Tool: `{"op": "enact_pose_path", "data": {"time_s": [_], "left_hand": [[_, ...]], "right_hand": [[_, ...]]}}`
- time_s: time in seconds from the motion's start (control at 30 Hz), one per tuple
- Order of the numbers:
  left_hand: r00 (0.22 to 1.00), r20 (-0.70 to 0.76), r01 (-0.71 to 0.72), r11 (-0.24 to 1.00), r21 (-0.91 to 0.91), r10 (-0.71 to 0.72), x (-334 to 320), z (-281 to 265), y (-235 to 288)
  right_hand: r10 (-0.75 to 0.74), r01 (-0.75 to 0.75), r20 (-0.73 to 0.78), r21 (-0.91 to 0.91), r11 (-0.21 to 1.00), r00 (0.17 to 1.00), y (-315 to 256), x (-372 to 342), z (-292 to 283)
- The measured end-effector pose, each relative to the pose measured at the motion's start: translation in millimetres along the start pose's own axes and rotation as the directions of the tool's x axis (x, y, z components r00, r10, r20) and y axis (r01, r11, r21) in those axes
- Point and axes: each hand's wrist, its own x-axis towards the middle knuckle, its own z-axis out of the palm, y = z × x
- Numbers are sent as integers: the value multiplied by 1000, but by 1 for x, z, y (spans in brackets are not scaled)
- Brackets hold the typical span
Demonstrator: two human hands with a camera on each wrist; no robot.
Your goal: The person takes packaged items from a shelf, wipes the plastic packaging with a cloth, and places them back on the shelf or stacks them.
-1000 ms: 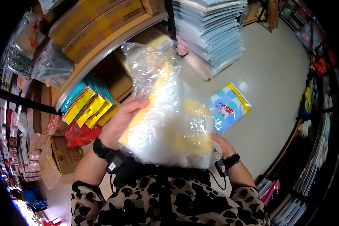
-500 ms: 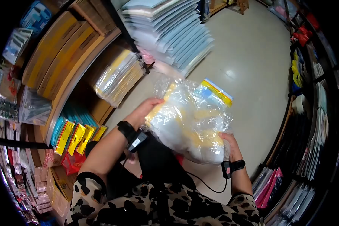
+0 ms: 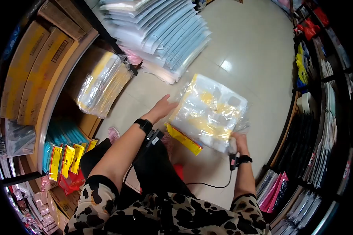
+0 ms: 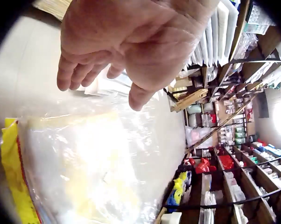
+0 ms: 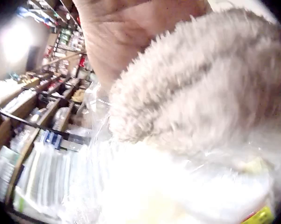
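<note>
A clear plastic package of white and yellow folded items [image 3: 210,111] lies low over the floor, on top of another packet whose yellow edge [image 3: 184,139] sticks out at the near side. My left hand [image 3: 161,109] is beside its left edge, fingers extended and holding nothing; the left wrist view shows the open palm [image 4: 126,44] above the plastic. My right hand [image 3: 241,144] is at the package's right near corner with a fluffy greyish-beige cloth [image 5: 201,84] against its palm. The cloth and package hide the right fingers in the right wrist view.
To the left, a shelf holds cardboard boxes [image 3: 43,74], turquoise packs with yellow labels [image 3: 70,156] and a similar clear-wrapped bundle [image 3: 104,86]. A tall stack of pale blue packs [image 3: 161,35] stands on the floor [image 3: 243,51]. Black-framed shelving [image 3: 302,137] runs along the right.
The clear package has moved down and away from my body, over the blue and yellow packet on the floor. My left hand has let go of it; my right hand stays at its corner.
</note>
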Motion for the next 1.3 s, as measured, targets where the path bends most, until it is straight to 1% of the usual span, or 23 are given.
{"op": "enact_pose_path", "data": {"time_s": [0.07,0.1,0.17,0.2,0.23,0.27,0.33,0.43,0.53,0.6,0.67,0.73,0.77,0.8,0.9,0.97,1.0,1.07,1.13,1.2,1.23,1.27,1.3], "left_hand": [[991,-8,129,989,-72,-130,-13,-10,-9],[990,7,137,980,-147,-138,-19,-17,-12],[986,36,167,945,-282,-163,-37,-35,-19],[989,26,147,947,-286,-146,-44,-46,-23],[992,15,122,949,-292,-123,-50,-58,-26],[995,6,95,949,-300,-97,-55,-69,-28],[991,-56,94,931,-353,-121,-68,-89,-34],[978,-124,94,889,-447,-166,-87,-114,-50],[969,-154,86,849,-521,-192,-106,-132,-70],[959,-185,81,830,-551,-216,-124,-140,-75],[963,-189,53,824,-564,-191,-139,-147,-83],[966,-190,34,818,-575,-174,-154,-155,-89],[967,-191,26,813,-582,-167,-160,-157,-91],[970,-185,17,808,-589,-155,-165,-159,-94],[982,-170,-34,799,-600,-86,-184,-163,-94],[991,-134,-59,798,-600,-28,-192,-164,-96],[994,-105,-73,794,-603,12,-192,-163,-99],[995,-59,-104,790,-605,86,-195,-159,-97],[988,-30,-141,786,-602,154,-205,-155,-84],[980,-60,-179,702,-690,191,-220,-154,-65],[976,-76,-195,658,-727,205,-228,-158,-61],[962,-101,-234,577,-783,254,-233,-165,-63],[946,-127,-267,491,-829,299,-237,-171,-65]], "right_hand": [[87,-107,-160,-124,986,983,40,19,8],[156,-185,-227,-113,976,961,31,11,18],[201,-212,-221,-29,977,954,32,10,24],[220,-222,-218,16,975,951,34,9,26],[255,-251,-164,45,967,953,37,11,22],[222,-224,-138,8,975,965,40,14,18],[151,-157,-82,-75,985,985,35,16,12],[293,-293,-26,-171,941,956,18,10,7],[217,-260,-248,-156,953,944,21,0,10],[130,-141,-188,-44,989,973,45,6,-7],[-136,143,-178,26,989,975,69,16,-25],[-168,176,-163,34,984,972,48,3,-32],[-114,125,-298,20,992,948,32,-4,-31],[-64,78,-435,13,997,898,14,-11,-29],[-55,177,-405,270,947,913,-60,-37,4],[-158,202,-173,278,939,972,-117,-66,54],[-208,214,-52,282,935,977,-143,-79,84],[-319,304,223,99,947,921,-181,-97,145],[-324,415,478,-96,905,816,-218,-142,225],[-168,358,703,-131,925,691,-226,-168,291],[-90,367,763,-200,909,640,-221,-179,322],[-7,380,810,-268,886,587,-216,-190,353],[41,513,893,-295,806,449,-213,-205,382]]}}
